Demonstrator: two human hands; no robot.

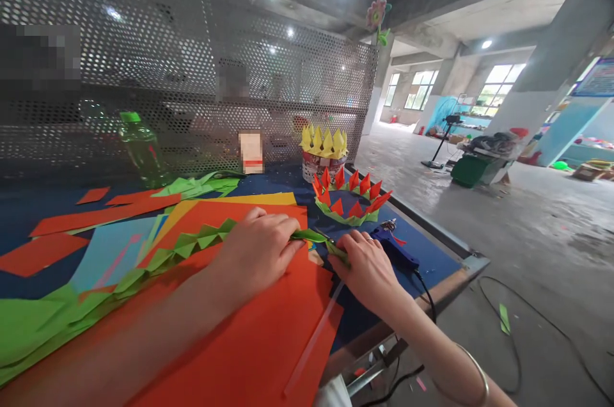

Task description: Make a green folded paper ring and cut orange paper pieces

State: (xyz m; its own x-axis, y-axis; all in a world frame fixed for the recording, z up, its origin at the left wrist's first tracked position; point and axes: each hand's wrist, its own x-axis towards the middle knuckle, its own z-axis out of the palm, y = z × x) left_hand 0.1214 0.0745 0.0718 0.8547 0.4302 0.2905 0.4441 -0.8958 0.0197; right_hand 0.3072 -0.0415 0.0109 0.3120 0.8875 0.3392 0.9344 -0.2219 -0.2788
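Between my two hands runs a narrow strip of folded green paper [314, 236]. My left hand [261, 244] is closed on it near the middle of the table. The fingers of my right hand [367, 266] pinch its other end, close to the table's right edge. A zigzag-folded green paper chain [180, 247] stretches leftward from behind my left hand; whether it joins the strip is hidden. Orange paper sheets [283, 336] lie under my hands, with a translucent stick [314, 340] on top. Just right of my right hand rests a blue glue gun [398, 250].
A ring of red points on a green base [348, 212] sits behind my right hand. Beyond it, a yellow paper crown [323, 144] tops a round container. A green-capped bottle [139, 144] stands back left by the perforated metal panel [288, 74]. Orange strips [103, 215] lie left.
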